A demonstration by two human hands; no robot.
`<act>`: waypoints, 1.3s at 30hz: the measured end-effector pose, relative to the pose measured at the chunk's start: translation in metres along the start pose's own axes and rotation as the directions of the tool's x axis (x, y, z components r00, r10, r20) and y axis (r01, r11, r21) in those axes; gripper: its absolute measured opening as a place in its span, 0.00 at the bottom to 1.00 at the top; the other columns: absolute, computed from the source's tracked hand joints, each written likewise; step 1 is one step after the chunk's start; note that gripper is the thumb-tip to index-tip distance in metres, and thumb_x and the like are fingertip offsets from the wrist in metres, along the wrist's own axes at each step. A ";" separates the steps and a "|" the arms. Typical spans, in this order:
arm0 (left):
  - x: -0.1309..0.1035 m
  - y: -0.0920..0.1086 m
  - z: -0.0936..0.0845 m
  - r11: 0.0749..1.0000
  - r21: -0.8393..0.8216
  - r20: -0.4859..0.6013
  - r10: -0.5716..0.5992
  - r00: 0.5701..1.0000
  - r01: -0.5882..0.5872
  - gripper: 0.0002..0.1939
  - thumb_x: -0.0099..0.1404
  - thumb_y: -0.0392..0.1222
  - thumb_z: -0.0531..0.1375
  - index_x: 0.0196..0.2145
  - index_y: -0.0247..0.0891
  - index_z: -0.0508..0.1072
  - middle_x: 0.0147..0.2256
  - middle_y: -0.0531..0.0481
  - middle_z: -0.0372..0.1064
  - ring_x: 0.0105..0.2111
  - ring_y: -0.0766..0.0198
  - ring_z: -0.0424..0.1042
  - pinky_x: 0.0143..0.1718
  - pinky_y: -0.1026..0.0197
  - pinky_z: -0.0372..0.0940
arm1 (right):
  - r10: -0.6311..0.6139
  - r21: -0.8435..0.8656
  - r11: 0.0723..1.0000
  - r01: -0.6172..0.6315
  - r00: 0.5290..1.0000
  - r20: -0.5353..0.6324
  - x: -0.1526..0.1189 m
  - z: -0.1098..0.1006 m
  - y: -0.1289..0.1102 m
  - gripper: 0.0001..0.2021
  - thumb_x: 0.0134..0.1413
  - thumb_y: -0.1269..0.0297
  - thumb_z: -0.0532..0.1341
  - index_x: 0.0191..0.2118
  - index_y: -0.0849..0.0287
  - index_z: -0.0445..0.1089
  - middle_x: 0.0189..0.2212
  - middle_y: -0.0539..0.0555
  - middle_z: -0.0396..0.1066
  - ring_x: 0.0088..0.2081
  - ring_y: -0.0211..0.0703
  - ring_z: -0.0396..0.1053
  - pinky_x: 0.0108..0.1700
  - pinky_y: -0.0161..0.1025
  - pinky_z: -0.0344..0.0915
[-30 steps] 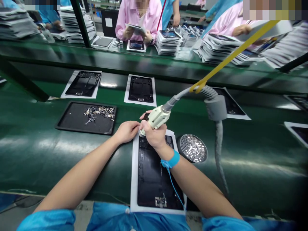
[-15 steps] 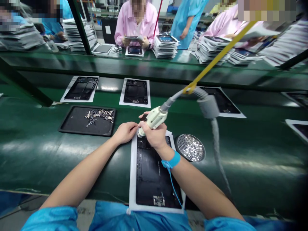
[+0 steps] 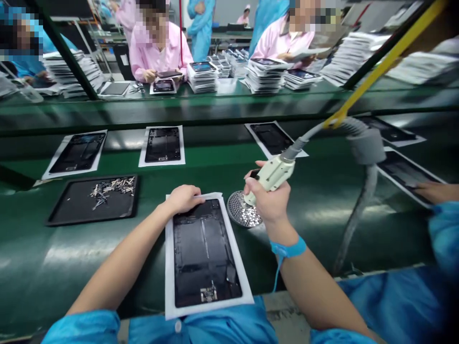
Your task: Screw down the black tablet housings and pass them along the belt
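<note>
L to R: the flat black rectangular tray (image 3: 71, 210) has thin silver & dark bits (image 3: 111, 188) loosely heaped toward its far R corner. Next, your L hand (image 3: 182, 198) rests at the far edge of the flat black rectangular panel (image 3: 190, 248), fingers bent; can't tell if they pinch it. That panel lies right in front of you on a white paper sheet (image 3: 169, 267), near end by your lap. Just R of it is the dark round dish w/ a dotted plate (image 3: 234, 203), shiny pcs in it. Your R hand (image 3: 270, 200) is wrapped round the pale green plastic handheld tool (image 3: 275, 176), leaning, tip low over the dish; can't tell if it touches.

To do it well, I'd go in square & gentle so the pcs don't scatter. L fingers light, so the panel doesn't skid. Mind the blue wrist band's (image 3: 289, 249) cord & the grey cable (image 3: 353, 125) slung from the yellow strap (image 3: 387, 62).

Surface: glossy green table (image 3: 32, 258), lots of glare. Beyond, 5 more black panels (image 3: 163, 145) on sheets, 1 at far R w/ a co-worker's hand (image 3: 435, 192) on it.

Room: across from you, tall white-edged stacks (image 3: 202, 81) & people in pink & blue.
</note>
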State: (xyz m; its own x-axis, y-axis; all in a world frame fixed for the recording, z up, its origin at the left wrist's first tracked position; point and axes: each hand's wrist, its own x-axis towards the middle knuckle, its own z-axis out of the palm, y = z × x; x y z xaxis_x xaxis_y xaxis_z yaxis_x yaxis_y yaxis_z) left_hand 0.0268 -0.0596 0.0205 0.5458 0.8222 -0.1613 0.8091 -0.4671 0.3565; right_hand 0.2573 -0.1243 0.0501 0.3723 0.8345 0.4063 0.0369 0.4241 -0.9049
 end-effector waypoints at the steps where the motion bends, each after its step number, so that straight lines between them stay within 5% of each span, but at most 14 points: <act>1: 0.006 -0.003 -0.003 1.000 0.003 -0.003 0.019 1.000 -0.019 0.11 0.70 0.49 0.62 0.34 0.40 0.78 0.35 0.47 0.76 0.37 0.54 0.75 0.36 0.57 0.63 | 0.011 -0.011 1.000 -0.011 1.000 -0.019 0.000 -0.001 0.004 0.19 0.49 0.67 0.71 0.49 0.55 0.73 0.30 0.46 0.75 0.21 0.33 0.69 0.24 0.35 0.71; 10: 0.049 -0.022 0.000 1.000 0.027 -0.292 -0.004 0.956 0.012 0.12 0.73 0.46 0.58 0.37 0.41 0.80 0.38 0.46 0.74 0.44 0.55 0.73 0.46 0.57 0.65 | -0.078 -0.062 0.995 0.074 0.994 -0.078 -0.001 -0.007 0.022 0.14 0.52 0.67 0.70 0.45 0.54 0.72 0.34 0.48 0.78 0.23 0.33 0.70 0.26 0.35 0.73; 39: 0.050 -0.025 0.004 0.998 -0.070 -0.297 -0.017 0.955 -0.004 0.12 0.72 0.46 0.59 0.36 0.41 0.80 0.38 0.47 0.74 0.44 0.55 0.73 0.45 0.56 0.66 | -0.110 -0.074 0.992 0.102 0.987 -0.120 0.002 0.000 0.026 0.15 0.49 0.68 0.69 0.44 0.54 0.71 0.30 0.46 0.76 0.21 0.33 0.69 0.24 0.35 0.71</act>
State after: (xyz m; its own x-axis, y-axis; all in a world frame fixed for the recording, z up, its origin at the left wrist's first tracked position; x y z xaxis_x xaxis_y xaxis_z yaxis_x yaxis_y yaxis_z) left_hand 0.0344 -0.0080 0.0001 0.4425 0.8896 0.1132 0.7899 -0.4464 0.4205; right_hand 0.2595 -0.1118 0.0278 0.4744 0.7346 0.4851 0.1429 0.4795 -0.8658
